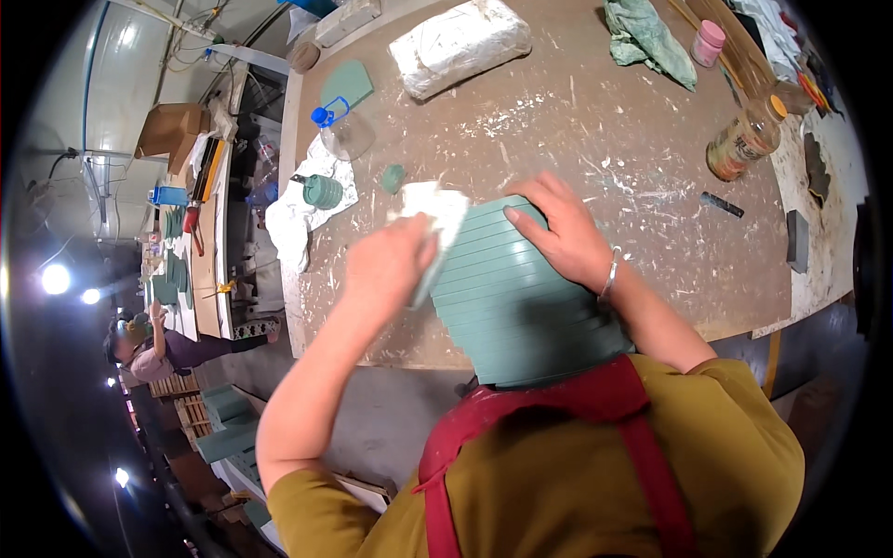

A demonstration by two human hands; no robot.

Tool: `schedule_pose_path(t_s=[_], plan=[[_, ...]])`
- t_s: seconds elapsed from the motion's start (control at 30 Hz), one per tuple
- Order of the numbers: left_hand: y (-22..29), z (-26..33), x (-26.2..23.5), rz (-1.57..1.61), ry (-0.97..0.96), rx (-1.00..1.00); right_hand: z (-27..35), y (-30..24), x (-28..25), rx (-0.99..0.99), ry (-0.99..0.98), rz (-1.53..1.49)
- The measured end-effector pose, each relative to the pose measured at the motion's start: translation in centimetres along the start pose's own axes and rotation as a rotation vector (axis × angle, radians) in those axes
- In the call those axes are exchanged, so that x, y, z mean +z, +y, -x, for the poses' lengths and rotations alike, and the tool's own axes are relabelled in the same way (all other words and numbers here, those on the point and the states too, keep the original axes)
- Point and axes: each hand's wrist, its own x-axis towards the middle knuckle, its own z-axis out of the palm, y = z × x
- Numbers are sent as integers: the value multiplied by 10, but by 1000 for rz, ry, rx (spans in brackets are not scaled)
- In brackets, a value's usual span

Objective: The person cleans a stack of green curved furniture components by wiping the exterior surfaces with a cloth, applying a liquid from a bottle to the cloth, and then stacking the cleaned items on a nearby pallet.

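Here, the left hand (386,265) is gripping a white cloth (448,206); to its right, the right hand (567,232) is clasping a grooved green piece (507,284), steady support probably helping.

Place: a workshop.
Worktable (595,130): brown, scuffed and white-spattered, spreading beneath the left hand (386,265) and right hand (563,228).
Side bench (207,298): well left of the left hand's grip, bearing green pieces (170,279).
Green stacks (228,437): left of the grip, toward the wearer's side.
Co-worker (186,352): beside that bench, left of the grip.
Apron (619,383): red, worn nearer the body than either hand.
Lamps (56,278): bright, far left of both.
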Motion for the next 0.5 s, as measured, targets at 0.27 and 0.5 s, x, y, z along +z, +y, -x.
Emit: schedule_pose_path(t_s=[0.27, 0.5], plan=[[-3, -15, 10, -16, 98, -82, -4, 12, 3, 42, -64, 11], [16, 29, -15, 711, 292, -155, 3, 24, 5, 65, 19, 2]])
